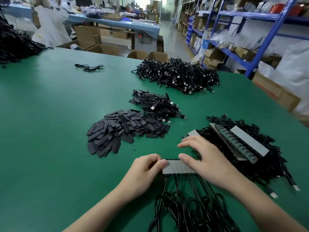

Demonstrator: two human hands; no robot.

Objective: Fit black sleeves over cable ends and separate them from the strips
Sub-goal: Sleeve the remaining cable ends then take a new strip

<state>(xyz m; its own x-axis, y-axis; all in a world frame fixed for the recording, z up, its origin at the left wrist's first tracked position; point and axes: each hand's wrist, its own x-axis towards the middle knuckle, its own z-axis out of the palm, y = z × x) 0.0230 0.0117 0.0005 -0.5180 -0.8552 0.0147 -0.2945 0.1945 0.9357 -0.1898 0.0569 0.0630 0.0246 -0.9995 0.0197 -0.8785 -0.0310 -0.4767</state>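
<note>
Our left hand (143,171) pinches the left end of the strip (178,166), grip clamped; our right hand (207,159) rests on it, grip apart.

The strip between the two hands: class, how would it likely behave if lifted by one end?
The strip looks flat and straight where the left hand pinches it, so it is probably fairly stiff. Its many cables trail loosely in loops, so they would likely dangle and drag. Its visible segment lines suggest it may break apart if bent.
</note>
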